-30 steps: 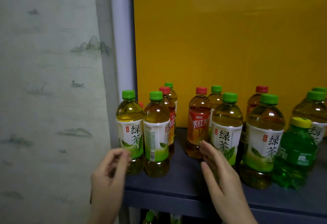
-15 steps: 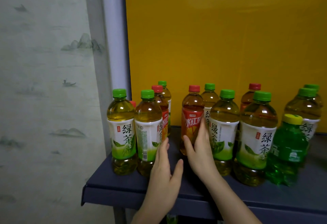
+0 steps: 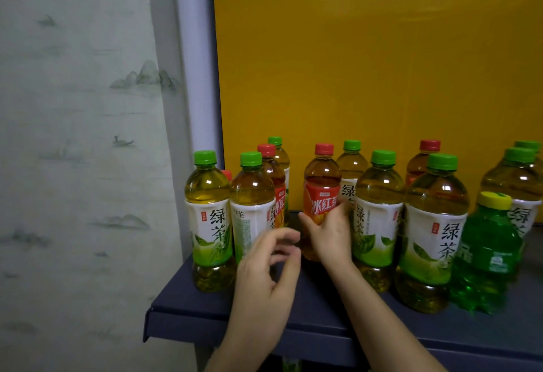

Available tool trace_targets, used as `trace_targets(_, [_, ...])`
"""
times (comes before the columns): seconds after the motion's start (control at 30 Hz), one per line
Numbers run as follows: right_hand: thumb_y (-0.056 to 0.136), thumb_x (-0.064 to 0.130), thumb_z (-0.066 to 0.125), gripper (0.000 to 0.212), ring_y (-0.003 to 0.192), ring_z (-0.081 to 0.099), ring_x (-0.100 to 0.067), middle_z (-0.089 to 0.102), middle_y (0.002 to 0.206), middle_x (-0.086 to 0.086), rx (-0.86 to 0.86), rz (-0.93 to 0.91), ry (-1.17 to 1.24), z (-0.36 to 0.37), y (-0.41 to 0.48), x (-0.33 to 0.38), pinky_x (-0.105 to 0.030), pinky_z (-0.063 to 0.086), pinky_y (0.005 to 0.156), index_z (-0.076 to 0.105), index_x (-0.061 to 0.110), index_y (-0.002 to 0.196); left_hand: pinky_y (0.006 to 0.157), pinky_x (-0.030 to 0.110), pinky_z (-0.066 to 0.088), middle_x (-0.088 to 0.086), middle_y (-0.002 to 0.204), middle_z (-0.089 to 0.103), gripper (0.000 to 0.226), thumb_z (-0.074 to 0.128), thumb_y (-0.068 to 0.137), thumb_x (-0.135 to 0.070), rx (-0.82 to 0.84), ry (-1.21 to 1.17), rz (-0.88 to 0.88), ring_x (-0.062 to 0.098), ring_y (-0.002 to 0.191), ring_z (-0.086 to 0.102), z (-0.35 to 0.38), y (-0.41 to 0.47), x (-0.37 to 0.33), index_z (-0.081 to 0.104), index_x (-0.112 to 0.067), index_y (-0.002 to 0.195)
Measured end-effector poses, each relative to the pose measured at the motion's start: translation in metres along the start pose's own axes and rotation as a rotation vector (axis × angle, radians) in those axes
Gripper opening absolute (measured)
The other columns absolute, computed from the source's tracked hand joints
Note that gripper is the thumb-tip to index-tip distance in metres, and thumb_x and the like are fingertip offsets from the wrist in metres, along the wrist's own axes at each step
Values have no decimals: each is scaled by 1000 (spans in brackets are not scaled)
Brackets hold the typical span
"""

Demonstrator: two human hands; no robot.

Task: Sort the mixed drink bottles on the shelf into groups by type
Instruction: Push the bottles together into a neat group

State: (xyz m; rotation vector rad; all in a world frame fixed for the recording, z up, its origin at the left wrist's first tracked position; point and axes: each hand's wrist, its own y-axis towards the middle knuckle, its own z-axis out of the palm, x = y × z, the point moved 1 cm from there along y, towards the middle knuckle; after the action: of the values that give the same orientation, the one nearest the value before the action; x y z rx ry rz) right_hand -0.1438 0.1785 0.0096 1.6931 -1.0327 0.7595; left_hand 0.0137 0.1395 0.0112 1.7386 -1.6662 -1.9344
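The right hand [image 3: 329, 233] is gripping the red-capped tea bottle [image 3: 321, 192] at its lower half. The thumb is lying on the left side, and the fingers are curling round the right side of the orange label. This bottle is standing upright on the dark blue shelf [image 3: 205, 310], in a gap in the middle of the row.

Just left of this bottle, and a little nearer to the camera, the left hand [image 3: 264, 266] is hovering with its fingers loosely curled, holding nothing. I cannot tell if it is touching the bottle behind it.

Left of the held bottle, the first green tea bottle [image 3: 207, 219] and the second green tea bottle [image 3: 251, 195] are standing side by side, and another red tea bottle [image 3: 271, 172] is showing behind them. Right of the held bottle, the third green tea bottle [image 3: 377, 210] and the fourth green tea bottle [image 3: 435, 224] are standing close together. Further right, a green soda bottle [image 3: 487, 248] with a yellow cap is standing.

Behind the held bottle a yellow panel [image 3: 367, 63] is rising, and far to its left pale wallpaper [image 3: 73, 136] with painted hills is showing.
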Motion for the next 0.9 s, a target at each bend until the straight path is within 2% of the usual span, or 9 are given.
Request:
trace_targets(0.07, [78,26,71,70,117,51,-29,51,128,-14,5,-14,27,-3,-4,2,-37,43,95,31,7,131,76,13,47,-15,94,62,11,56,87,-24,-63,76,131,1,91,59,-17,15,-20,60,-31,94])
trace_targets(0.13, [78,26,71,75,119,50,-30,50,131,-14,7,-47,45,-5,-9,6,-39,42,97,27,5,135,77,11,45,-14,93,59,13,52,86,-27,-136,150,263,0,89,57,-37,41,-38,58,-25,97])
trace_targets(0.2, [79,26,71,81,123,47,-29,47,135,-12,14,-79,62,-7,-15,10,-41,41,101,21,7,140,77,13,45,-7,94,58,15,53,86,-24,-202,228,283,2,87,55,-53,75,-50,56,-20,100])
trace_targets(0.27, [79,27,70,82,124,46,-27,45,136,-11,16,-103,86,-9,-19,13,-41,40,101,19,8,140,79,27,48,-1,101,58,21,57,88,-27,-183,379,200,12,89,55,-63,115,-53,55,-16,106])
trace_targets(0.37, [79,25,70,81,123,46,-25,45,136,-10,16,-130,122,-15,-24,15,-35,40,100,20,8,140,87,37,48,4,114,57,49,62,83,-44,145,624,-133,20,100,55,-67,170,-43,52,-10,117])
trace_targets(0.47, [79,24,70,79,121,45,-20,45,134,-7,32,-146,163,-22,-27,16,-27,38,95,21,8,139,80,33,52,6,119,54,61,63,78,-52,543,585,-432,21,102,55,-59,200,-32,51,-10,120])
trace_targets(0.6, [78,24,70,78,116,44,-13,45,130,-1,48,-163,210,-27,-30,15,-26,38,93,22,12,138,70,28,54,5,124,52,77,70,65,-51,819,647,-512,23,110,55,-50,223,-20,48,-11,127])
trace_targets(0.77, [78,23,70,76,112,42,-7,41,119,8,66,-173,235,-28,-31,15,-22,36,91,23,13,137,88,38,54,9,113,67,80,78,53,-44,1097,732,-603,26,103,65,-43,234,-11,55,-11,122])
trace_targets(0.9, [78,24,71,78,112,40,-5,40,119,10,78,-174,234,-28,-30,13,-22,36,92,22,15,138,95,44,50,7,121,64,65,75,67,-36,1231,705,-577,25,107,63,-37,231,-6,53,-17,125])
